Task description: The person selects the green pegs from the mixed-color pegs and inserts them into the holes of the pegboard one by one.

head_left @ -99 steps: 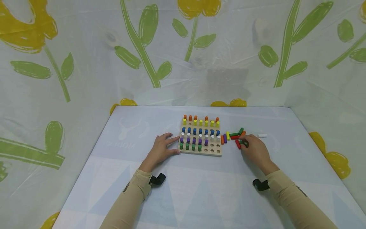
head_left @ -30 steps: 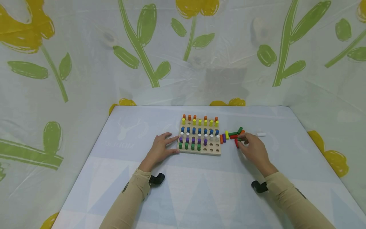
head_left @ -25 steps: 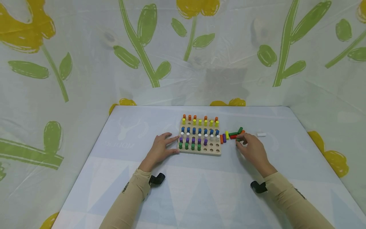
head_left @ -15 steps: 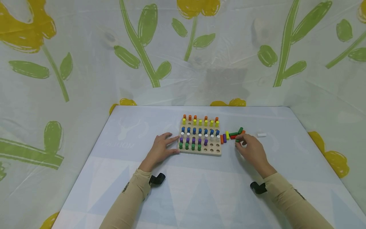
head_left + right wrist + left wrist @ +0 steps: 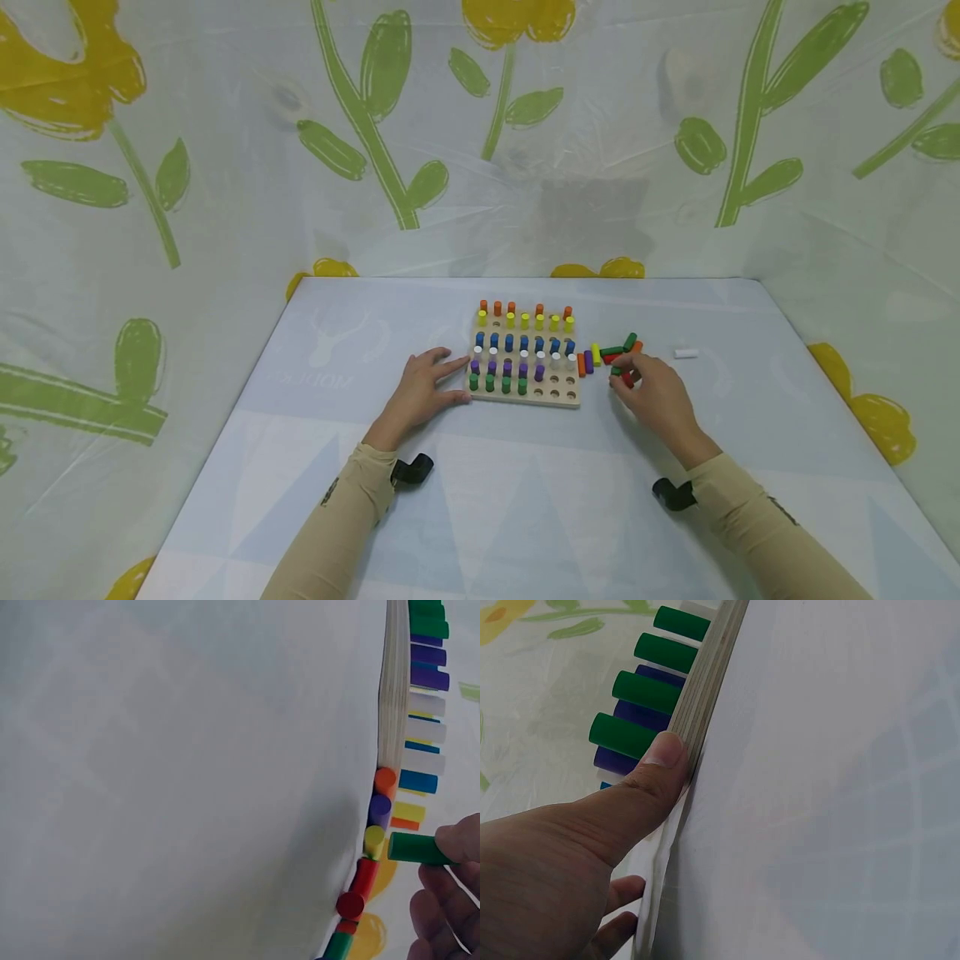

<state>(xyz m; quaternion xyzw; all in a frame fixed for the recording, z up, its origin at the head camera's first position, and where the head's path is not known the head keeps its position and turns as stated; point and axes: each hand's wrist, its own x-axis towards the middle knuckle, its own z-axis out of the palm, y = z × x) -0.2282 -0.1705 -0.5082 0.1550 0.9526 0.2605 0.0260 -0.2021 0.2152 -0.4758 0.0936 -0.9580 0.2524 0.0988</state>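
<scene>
The fingers [image 5: 457, 844] of the right hand [image 5: 651, 392] pinch a green peg [image 5: 417, 848] by one end, lifted clear of the table [image 5: 525, 500] and pointing toward the wooden board [image 5: 525, 393]. The hand hovers just off the board's right edge, above the near end of a loose pile of pegs [image 5: 617, 355] in green, red, orange, yellow and purple that lie on their sides on the table. An orange, a purple and a yellow peg of that pile lie right against the board's right edge. A white peg [image 5: 686, 354] lies alone farther right, well apart from the pile.

The left hand [image 5: 422, 390] rests on the table at the board's left edge, its thumb [image 5: 656, 772] pressed against the near left corner and its other fingers straight, touching the left side; it grips nothing.

The board sits near the middle of the table. Upright pegs fill its rows: orange at the far edge, then yellow, blue, white and purple, with four green ones along the near edge from the left corner. Open holes show in the near right part of the board.

The table is covered with a pale blue cloth, and a sheet printed with yellow flowers [image 5: 517, 21] hangs behind and at both sides.
</scene>
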